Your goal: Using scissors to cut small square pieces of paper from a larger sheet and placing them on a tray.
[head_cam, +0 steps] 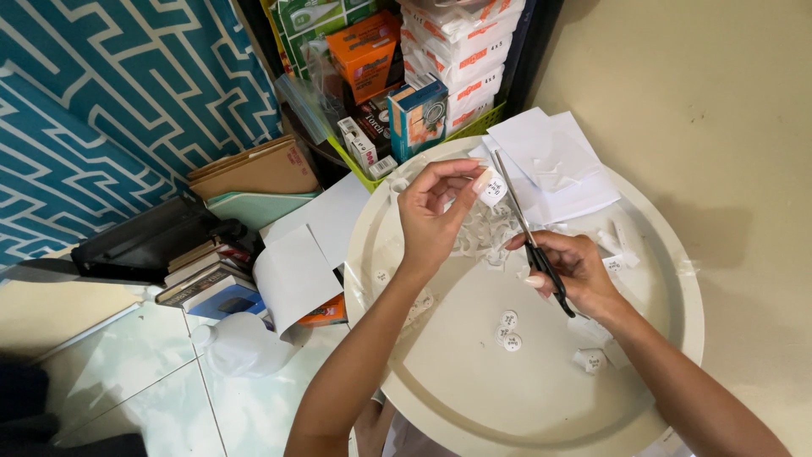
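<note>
Books [207,275] lie stacked at far left on the floor. We find the left hand [431,216] pinching a small round paper label [492,190] over the round cream tray [660,279]. Right hand [575,271] grips black-handled scissors [529,241], blades slightly parted beside the label.

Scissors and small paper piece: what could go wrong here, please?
1. The left hand pinches a small paper piece right at the blades of the scissors held in the right hand; the fingertips might get nicked.
2. The piece is small, so the cut may stray.
3. Cut paper circles and scraps lie loose on the round tray; a bump could scatter them.
</note>
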